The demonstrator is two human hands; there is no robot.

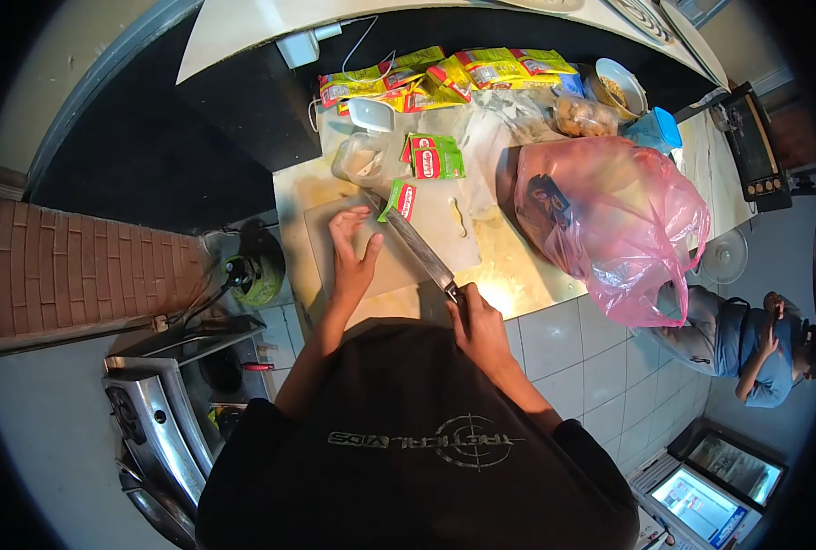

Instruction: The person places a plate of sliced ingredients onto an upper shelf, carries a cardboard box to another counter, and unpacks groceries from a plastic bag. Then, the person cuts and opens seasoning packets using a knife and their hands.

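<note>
My right hand (pixel 478 328) is closed round the black handle of a large knife (pixel 419 247). The blade points up and left across a pale cutting board (pixel 335 240), with its tip beside a green and red packet (pixel 399 201). My left hand (pixel 356 253) is over the board to the left of the blade, fingers apart and holding nothing. Beyond the board lie more green and red packets (pixel 434 158), next to a clear plastic container (pixel 364 159) with something pale inside.
A large pink plastic bag (pixel 610 211) fills the counter's right side. Yellow packets (pixel 445 81), a bowl (pixel 617 84) and a blue-lidded container (pixel 656 131) line the back. A stove (pixel 160 422) is at lower left; another person (pixel 747 344) is at right.
</note>
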